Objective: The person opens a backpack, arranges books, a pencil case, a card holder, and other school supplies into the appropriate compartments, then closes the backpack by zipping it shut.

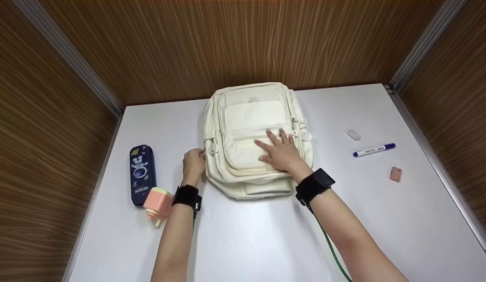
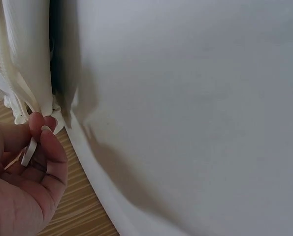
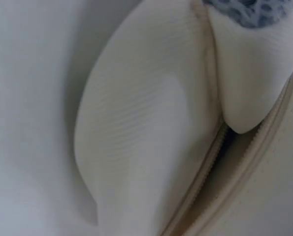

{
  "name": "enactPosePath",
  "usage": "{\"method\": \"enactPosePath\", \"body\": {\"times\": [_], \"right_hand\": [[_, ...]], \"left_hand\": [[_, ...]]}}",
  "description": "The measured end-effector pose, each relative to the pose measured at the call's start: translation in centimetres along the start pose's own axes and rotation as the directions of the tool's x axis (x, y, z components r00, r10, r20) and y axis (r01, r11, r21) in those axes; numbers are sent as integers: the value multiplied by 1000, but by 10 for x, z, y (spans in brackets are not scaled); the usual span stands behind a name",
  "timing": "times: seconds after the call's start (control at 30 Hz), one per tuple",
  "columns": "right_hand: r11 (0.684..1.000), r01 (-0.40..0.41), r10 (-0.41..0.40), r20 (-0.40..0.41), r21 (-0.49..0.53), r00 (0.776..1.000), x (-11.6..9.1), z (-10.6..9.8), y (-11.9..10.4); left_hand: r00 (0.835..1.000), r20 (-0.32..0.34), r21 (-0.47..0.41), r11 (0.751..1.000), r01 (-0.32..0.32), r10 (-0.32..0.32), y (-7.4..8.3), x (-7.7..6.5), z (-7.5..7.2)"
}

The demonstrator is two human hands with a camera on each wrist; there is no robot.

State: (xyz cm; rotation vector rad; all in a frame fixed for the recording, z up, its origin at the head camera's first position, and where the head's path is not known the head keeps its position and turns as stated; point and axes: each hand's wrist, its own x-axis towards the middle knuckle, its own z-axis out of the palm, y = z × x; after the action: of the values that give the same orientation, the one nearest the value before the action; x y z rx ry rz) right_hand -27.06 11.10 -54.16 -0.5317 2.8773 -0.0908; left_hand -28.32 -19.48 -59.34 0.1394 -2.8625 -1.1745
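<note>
A cream backpack [image 1: 256, 114] lies on the white table with its front pockets facing up. At its left side, my left hand [image 1: 193, 165] pinches a zipper pull [image 2: 29, 153], whose pale tab shows between the curled fingers in the left wrist view. Spread fingers of my right hand [image 1: 282, 153] rest on the lower front pocket. The right wrist view shows a zipper [image 3: 212, 164] with its toothed edges parted, leaving a narrow dark gap; the right hand itself is barely seen there.
Left of the backpack lie a dark blue space-print pencil case [image 1: 142, 174] and a pink pencil sharpener [image 1: 158, 201], close to my left forearm. On the right are a whitish small block [image 1: 353, 135], a blue-capped marker [image 1: 374, 150] and a pinkish small block [image 1: 395, 174]. Wood-grain panels surround the table.
</note>
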Motion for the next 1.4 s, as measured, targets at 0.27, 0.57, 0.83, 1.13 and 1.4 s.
{"method": "enactPosePath", "body": {"times": [0.27,0.57,0.83,1.13,1.4], "right_hand": [[1000,-28,28,-13,-1,1000,0,2,1],[1000,-23,23,-14,10,1000,1,3,0],[1000,-25,25,-26,9,999,1,3,1],[999,-26,27,-32,26,999,4,3,1],[999,-42,42,-35,10,999,10,2,1]], "left_hand": [[999,29,40,999,-19,18,4,-16,-3],[998,64,100,994,-35,28,4,-39,-7],[994,60,114,989,-97,91,1,-53,-11],[993,46,114,987,-114,110,1,-57,-10],[994,38,131,985,-110,106,2,-50,-9]]}}
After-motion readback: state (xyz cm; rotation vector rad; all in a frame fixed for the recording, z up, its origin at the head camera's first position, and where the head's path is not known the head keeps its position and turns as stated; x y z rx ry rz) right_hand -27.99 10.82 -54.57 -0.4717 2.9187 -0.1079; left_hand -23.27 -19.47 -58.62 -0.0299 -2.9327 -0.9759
